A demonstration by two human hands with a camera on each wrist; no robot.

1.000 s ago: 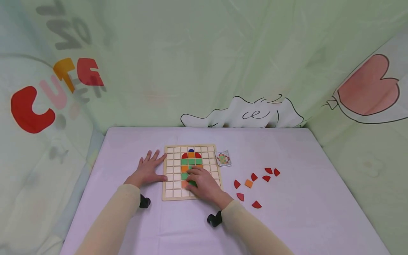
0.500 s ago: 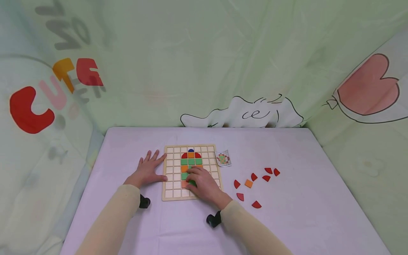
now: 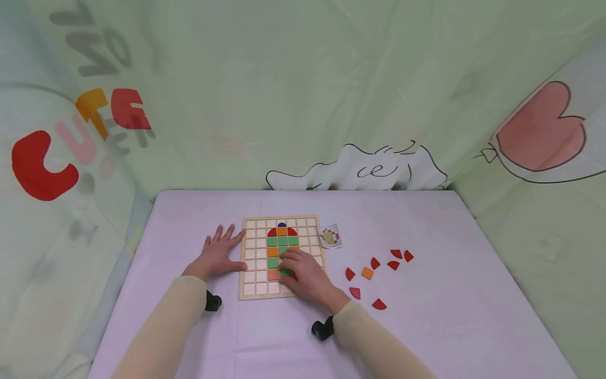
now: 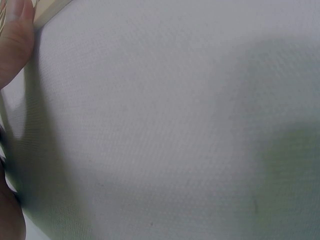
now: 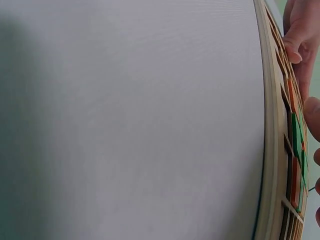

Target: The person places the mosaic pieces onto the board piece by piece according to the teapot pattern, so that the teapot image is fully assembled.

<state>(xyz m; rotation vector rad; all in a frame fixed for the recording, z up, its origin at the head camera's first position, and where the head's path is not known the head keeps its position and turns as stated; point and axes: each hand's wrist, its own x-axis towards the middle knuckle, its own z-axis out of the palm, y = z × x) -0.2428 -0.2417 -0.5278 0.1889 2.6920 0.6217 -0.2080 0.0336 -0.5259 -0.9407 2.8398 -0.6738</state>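
My left hand [image 3: 218, 257] has its fingers spread, with thumb and index fingertip at the left edge of a wooden grid board [image 3: 261, 239]. In the left wrist view, the thumb [image 4: 17, 45] lies by the board's edge. On the board, coloured tiles form a column: a blue piece [image 3: 282, 225] at the top, red pieces [image 3: 291, 231], green squares [image 3: 272, 262] and orange squares [image 3: 272, 251]. My right hand [image 3: 306, 275] lies over the lower part of this column, fingers loosely bent, fingertips right at the tiles, covering some of them.
A small pattern card [image 3: 330, 237] lies against the board's right edge. Farther right, several loose red quarter-round pieces [image 3: 350, 274] and one orange square [image 3: 367, 273] are scattered on the pale cloth-covered table [image 3: 454, 295]. Printed curtains surround the table.
My right hand has shifted slightly right over the board, uncovering a little more of the lower tiles. The left hand stays at the board's edge. The head view has shifted slightly.
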